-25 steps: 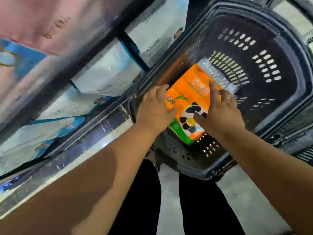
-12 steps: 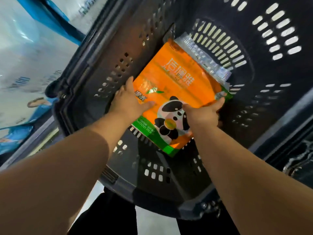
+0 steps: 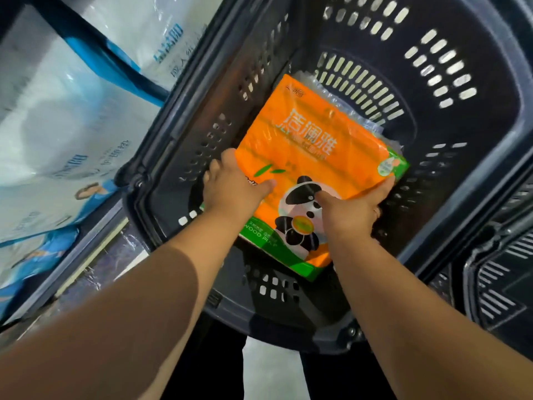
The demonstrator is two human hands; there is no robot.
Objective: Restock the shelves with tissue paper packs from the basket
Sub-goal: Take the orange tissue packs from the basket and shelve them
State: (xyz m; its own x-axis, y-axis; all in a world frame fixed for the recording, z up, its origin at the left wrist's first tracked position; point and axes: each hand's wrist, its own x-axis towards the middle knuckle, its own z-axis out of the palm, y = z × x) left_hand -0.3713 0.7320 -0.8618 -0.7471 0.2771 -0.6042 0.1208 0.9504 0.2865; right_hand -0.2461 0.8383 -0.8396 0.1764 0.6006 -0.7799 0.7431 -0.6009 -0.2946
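Observation:
An orange tissue paper pack (image 3: pixel 311 145) with a panda picture and a green edge sits inside the dark slotted basket (image 3: pixel 476 157). My left hand (image 3: pixel 233 186) grips the pack's left edge, thumb on top and fingers down its side. My right hand (image 3: pixel 350 209) holds its right lower side, fingers curled under the edge. The pack looks tilted, its near end raised off the basket floor. No other pack shows in the basket.
White and blue wrapped paper packs (image 3: pixel 66 134) fill the shelf at the left, behind a metal shelf edge (image 3: pixel 86 255). A second dark basket (image 3: pixel 501 284) stands at the right. My dark trouser legs and grey floor (image 3: pixel 271 370) lie below.
The view has closed in on the basket. Both hands went from resting on the pack to gripping its sides, and the pack's near end has come up.

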